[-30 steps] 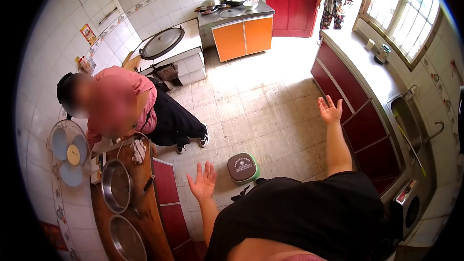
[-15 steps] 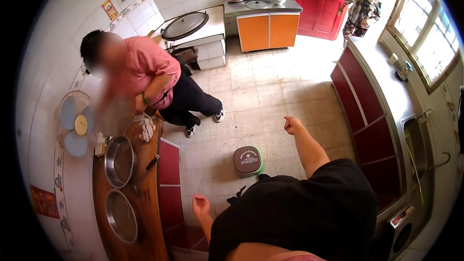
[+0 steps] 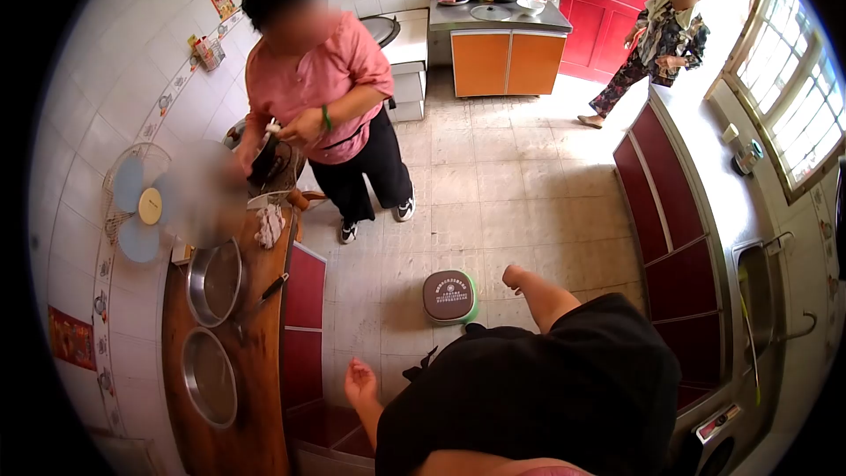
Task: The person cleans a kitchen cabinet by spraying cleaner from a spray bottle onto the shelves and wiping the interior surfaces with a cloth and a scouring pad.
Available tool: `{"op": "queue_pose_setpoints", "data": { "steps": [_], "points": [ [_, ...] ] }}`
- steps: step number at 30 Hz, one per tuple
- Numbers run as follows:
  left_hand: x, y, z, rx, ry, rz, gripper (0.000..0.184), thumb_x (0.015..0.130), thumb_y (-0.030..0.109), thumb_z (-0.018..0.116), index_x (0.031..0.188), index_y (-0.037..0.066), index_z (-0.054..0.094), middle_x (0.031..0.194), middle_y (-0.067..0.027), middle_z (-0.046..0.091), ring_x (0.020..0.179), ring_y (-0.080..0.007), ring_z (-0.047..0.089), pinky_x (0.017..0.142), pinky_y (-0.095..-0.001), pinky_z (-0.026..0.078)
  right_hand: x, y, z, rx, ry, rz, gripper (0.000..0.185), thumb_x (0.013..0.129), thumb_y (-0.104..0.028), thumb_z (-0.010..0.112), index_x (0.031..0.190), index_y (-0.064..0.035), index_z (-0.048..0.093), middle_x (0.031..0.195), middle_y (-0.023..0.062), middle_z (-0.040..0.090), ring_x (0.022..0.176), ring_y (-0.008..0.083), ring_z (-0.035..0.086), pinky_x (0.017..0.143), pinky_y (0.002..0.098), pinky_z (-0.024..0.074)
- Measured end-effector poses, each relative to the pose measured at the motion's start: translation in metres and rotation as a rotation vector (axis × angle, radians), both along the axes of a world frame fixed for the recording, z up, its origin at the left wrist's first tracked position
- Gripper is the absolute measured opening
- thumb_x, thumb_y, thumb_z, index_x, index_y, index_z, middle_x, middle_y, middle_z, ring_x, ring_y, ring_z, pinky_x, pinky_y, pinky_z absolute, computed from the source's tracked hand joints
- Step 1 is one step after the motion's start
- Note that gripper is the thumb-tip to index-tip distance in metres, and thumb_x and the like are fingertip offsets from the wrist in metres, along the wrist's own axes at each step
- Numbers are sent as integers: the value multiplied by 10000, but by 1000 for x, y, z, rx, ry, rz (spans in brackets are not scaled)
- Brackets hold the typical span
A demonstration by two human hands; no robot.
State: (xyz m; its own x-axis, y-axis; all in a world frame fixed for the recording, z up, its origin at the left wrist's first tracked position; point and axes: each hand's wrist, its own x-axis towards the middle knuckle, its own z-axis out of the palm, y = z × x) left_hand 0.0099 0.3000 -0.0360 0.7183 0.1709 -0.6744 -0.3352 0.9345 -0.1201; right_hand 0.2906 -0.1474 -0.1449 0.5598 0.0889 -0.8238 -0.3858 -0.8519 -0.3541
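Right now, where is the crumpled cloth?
In the head view, the crumpled cloth lies on the left, toward the far end of the wooden worktop, just beyond the farther metal basin and slightly to its right.

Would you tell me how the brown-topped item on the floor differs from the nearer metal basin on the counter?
The brown-topped item is squarish; the nearer basin is round. The item has white print and a green side; the basin is shiny metal. The item sits on the floor, the basin on the wooden counter. Neither is held.
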Motion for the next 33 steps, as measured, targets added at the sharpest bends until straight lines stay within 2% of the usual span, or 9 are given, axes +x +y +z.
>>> {"op": "queue_pose_setpoints", "data": {
  "steps": [4,6,11,14,21,25,29,32,33],
  "points": [
    [1,1,0,-54,-43,-5,180,866,51,492,1006,-47,547,947,-175,594,784,-249,590,650,-313,527,17,-12,-12,-49,-67,141,237,803,-63,431,897,97,578,828,240,615,619,330,627,516,420,509],
    [3,-1,1,-42,-36,4,170,864,49,489,993,-45,548,954,-180,588,800,-256,586,660,-319,523,10,-2,39,-21,-187,-172,240,788,-76,451,886,97,587,844,228,624,640,323,639,532,409,518],
    [4,3,-13,-44,-36,3,163,850,39,490,983,-33,551,970,-187,582,827,-266,579,673,-331,517,31,-1,-13,-195,-149,415,134,749,-65,551,677,17,628,743,92,643,586,217,633,540,331,520],
    [4,3,-11,-60,-26,8,161,843,37,491,979,-24,554,981,-186,579,823,-269,577,663,-333,518,32,4,-40,-200,-75,579,138,754,-51,524,723,28,633,772,122,641,553,222,626,535,334,525],
    [-1,0,-8,-65,35,57,163,842,36,490,985,-20,545,995,-189,569,800,-264,570,649,-332,519,9,22,16,-126,-125,175,227,737,-75,536,917,43,606,793,161,637,640,285,638,519,377,537],
    [-5,1,-17,-69,43,73,150,848,39,495,975,-25,543,959,-184,570,802,-263,568,655,-329,516,5,19,16,-141,-295,320,242,736,-135,590,893,49,595,765,175,622,642,311,622,515,412,548],
    [-6,-5,-10,-42,56,113,121,857,49,506,943,-29,541,916,-176,568,798,-263,565,656,-330,513,28,13,-46,-134,-83,157,225,732,-177,639,786,39,605,730,170,613,651,277,608,504,436,544],
    [-7,-6,-8,-41,43,143,108,852,46,539,934,-23,538,872,-157,560,768,-251,560,640,-319,512,40,19,-57,9,-12,512,102,736,-69,591,717,30,579,626,123,548,501,229,553,442,402,513],
    [-8,-7,-6,-30,47,160,101,844,40,554,925,-19,537,862,-148,557,754,-242,559,631,-311,512,34,29,-31,-51,50,337,77,732,-43,578,761,28,580,631,119,549,495,223,551,450,396,508]
  ]
}}
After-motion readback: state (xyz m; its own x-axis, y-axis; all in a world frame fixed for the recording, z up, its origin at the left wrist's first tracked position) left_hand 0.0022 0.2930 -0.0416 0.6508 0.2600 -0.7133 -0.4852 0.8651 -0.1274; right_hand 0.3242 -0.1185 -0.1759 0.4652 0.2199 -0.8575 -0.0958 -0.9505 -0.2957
